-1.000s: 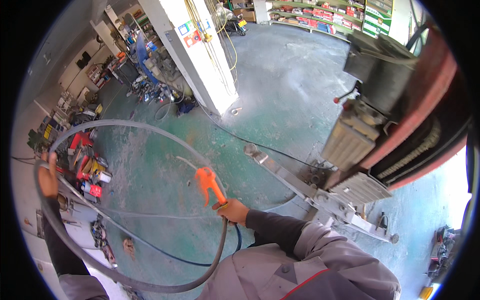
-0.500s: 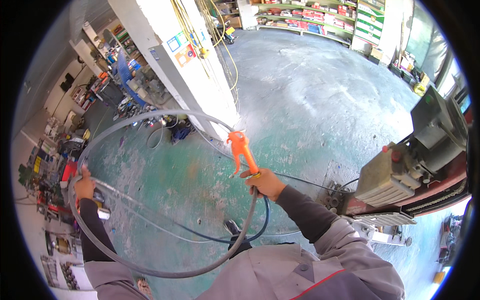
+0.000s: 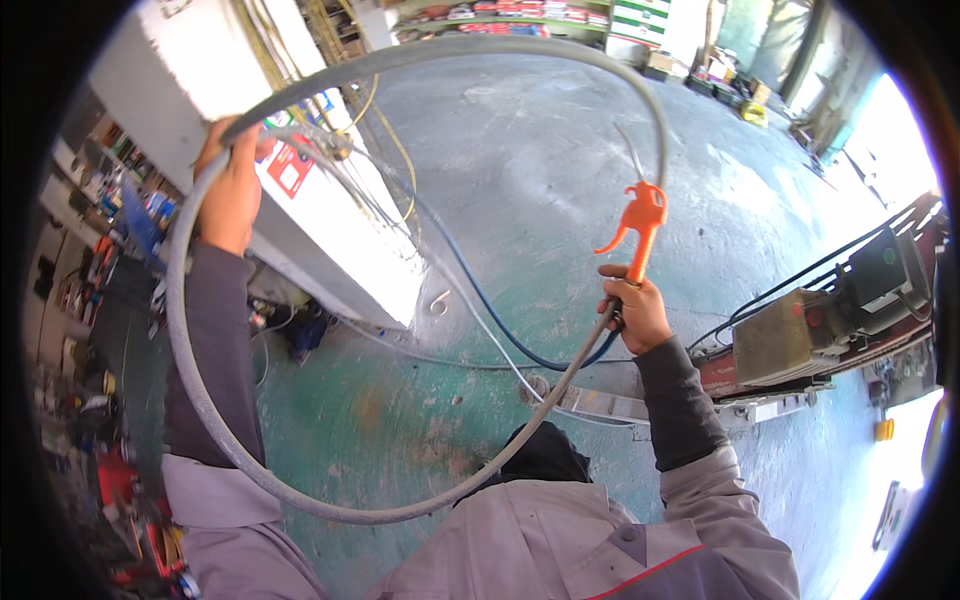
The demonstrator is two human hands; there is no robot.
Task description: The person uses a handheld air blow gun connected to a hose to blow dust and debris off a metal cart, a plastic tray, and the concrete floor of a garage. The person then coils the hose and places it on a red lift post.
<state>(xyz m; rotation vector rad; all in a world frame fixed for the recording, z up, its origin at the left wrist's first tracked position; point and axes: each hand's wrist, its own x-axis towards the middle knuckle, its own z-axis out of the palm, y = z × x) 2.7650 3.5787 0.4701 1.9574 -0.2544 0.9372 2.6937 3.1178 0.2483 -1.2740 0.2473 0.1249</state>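
Note:
A grey hose (image 3: 178,300) forms a big loop in front of my body, spanning both raised arms. My left hand (image 3: 230,195) is closed round the loop's upper left, beside the pillar. An orange air blow gun (image 3: 645,208) stands upright at the right, its thin nozzle tube pointing up and away. Around the bottom of its handle, at the hose end, my right hand (image 3: 642,315) is closed. A dark blue length of hose (image 3: 470,275) sags between the hands inside the loop. The fingers of my left hand partly hide the hose strands there.
A white and grey pillar (image 3: 340,240) with yellow cables (image 3: 372,105) rises at the left. A machine with a motor and tank (image 3: 780,335) stands on the right. Shelves of boxes (image 3: 500,20) line the far wall. More hose trails along the green-grey floor (image 3: 370,420).
Both hands have risen and moved farther forward, my left hand most, up in front of the pillar. The blow gun has shifted right with my right hand. The loop sits higher, and the view has turned.

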